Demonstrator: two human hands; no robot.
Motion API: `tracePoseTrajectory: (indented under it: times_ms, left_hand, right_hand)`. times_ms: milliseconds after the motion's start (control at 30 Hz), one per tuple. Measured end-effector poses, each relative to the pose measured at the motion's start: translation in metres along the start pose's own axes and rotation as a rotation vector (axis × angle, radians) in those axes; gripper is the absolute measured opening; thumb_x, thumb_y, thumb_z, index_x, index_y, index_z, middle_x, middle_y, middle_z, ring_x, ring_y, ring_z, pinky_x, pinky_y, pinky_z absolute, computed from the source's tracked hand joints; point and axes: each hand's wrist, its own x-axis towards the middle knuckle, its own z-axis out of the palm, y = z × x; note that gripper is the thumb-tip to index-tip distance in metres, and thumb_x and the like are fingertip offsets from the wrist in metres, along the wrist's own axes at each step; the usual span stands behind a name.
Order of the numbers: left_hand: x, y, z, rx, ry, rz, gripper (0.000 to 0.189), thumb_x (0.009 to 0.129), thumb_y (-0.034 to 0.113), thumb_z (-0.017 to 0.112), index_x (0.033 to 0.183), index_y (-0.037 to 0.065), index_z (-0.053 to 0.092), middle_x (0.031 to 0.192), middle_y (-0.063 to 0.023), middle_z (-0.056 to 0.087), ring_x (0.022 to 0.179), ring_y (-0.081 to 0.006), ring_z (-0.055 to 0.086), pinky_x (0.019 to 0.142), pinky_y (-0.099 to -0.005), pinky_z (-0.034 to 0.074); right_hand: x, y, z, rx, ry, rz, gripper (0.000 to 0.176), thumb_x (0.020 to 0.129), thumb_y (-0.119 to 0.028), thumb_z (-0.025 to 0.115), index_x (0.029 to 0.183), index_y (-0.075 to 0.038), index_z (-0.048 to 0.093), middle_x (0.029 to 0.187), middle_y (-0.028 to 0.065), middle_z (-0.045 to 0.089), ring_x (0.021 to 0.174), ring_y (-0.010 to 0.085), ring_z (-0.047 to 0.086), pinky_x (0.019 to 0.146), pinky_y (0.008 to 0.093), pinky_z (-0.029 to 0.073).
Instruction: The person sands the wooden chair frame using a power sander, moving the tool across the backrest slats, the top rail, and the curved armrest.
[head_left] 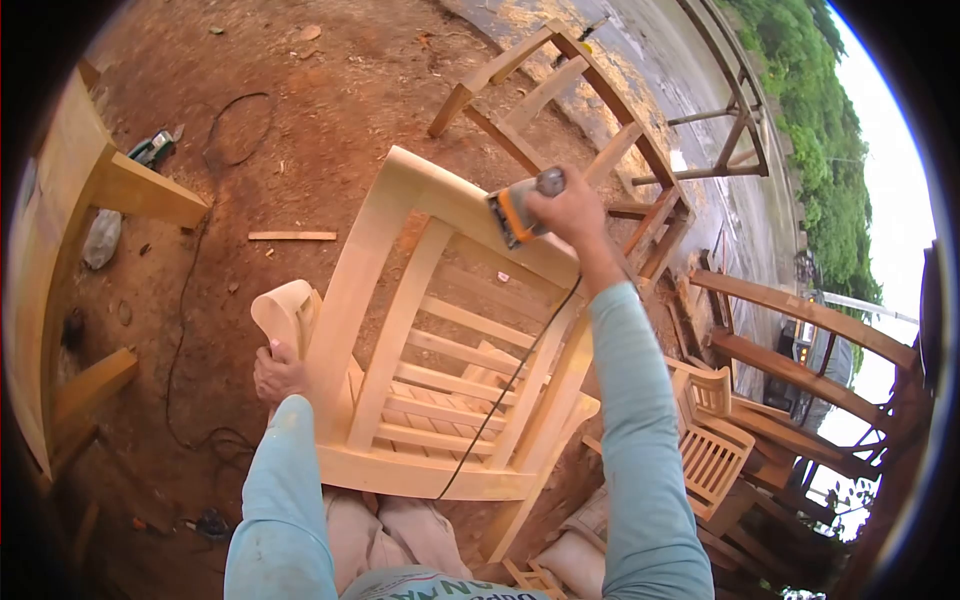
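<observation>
Fingers of my left hand [278,372] curl tight around the curved armrest [287,308] of the pale wooden chair [395,330] just before me. Farther out, my right hand [572,212] clenches the sander [512,213], pressed against the chair's top rail [430,190]. Beyond stands a darker chair frame [610,140] on the dirt [330,90].

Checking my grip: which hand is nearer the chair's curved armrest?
Left. The left hand holds the curved armrest; the right hand is away at the top rail, holding the sander.

Green lettering on the sack [425,585] is cut off and unreadable.
</observation>
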Motion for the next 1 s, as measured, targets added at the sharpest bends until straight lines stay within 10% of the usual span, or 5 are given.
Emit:
tracePoseTrajectory:
  times_ms: [167, 367, 533, 833, 1000]
  left_hand:
    - [0.001, -0.001, 0.001, -0.002, -0.006, -0.007, 0.040, 0.101, 0.047, 0.054, 0.098, 0.009, 0.067, 0.095, -0.0160, 0.072, 0.093, -0.0405, 0.070, 0.081, -0.0534, 0.054]
    - [0.000, -0.001, -0.003, -0.032, -0.028, -0.010, 0.043, 0.102, 0.049, 0.052, 0.100, 0.010, 0.067, 0.097, -0.0154, 0.072, 0.096, -0.0403, 0.069, 0.084, -0.0540, 0.053]
    - [0.001, 0.001, -0.003, -0.033, -0.071, -0.041, 0.046, 0.102, 0.052, 0.049, 0.100, 0.010, 0.067, 0.102, -0.0153, 0.072, 0.100, -0.0403, 0.068, 0.086, -0.0553, 0.053]
    - [0.001, -0.001, -0.001, -0.007, -0.033, -0.013, 0.043, 0.102, 0.049, 0.052, 0.100, 0.009, 0.068, 0.097, -0.0157, 0.072, 0.097, -0.0399, 0.069, 0.083, -0.0529, 0.054]
    - [0.001, 0.000, -0.003, -0.035, -0.038, -0.014, 0.043, 0.102, 0.050, 0.052, 0.099, 0.010, 0.069, 0.097, -0.0154, 0.072, 0.097, -0.0402, 0.069, 0.084, -0.0534, 0.054]
  right_hand:
    - [-0.088, 0.014, 0.025, 0.106, 0.258, -0.402, 0.064, 0.074, -0.033, 0.081, 0.133, -0.018, 0.060, 0.100, 0.0154, 0.066, 0.090, 0.0376, 0.071, 0.081, 0.0523, 0.059]
    - [-0.054, 0.067, 0.014, 0.049, 0.291, -0.116, 0.070, 0.073, -0.038, 0.081, 0.136, -0.016, 0.060, 0.110, 0.0173, 0.072, 0.099, 0.0399, 0.072, 0.089, 0.0487, 0.059]
    - [0.028, 0.038, -0.011, -0.007, -0.193, 0.266, 0.074, 0.073, -0.048, 0.074, 0.136, -0.013, 0.061, 0.118, 0.0231, 0.074, 0.112, 0.0421, 0.071, 0.097, 0.0448, 0.057]
    - [-0.079, -0.007, 0.022, 0.089, 0.193, -0.361, 0.065, 0.076, -0.037, 0.081, 0.135, -0.020, 0.059, 0.109, 0.0165, 0.067, 0.094, 0.0377, 0.072, 0.083, 0.0495, 0.060]
    - [-0.079, 0.042, 0.021, 0.065, 0.300, -0.283, 0.066, 0.075, -0.038, 0.081, 0.134, -0.017, 0.060, 0.111, 0.0170, 0.068, 0.097, 0.0394, 0.072, 0.085, 0.0488, 0.059]
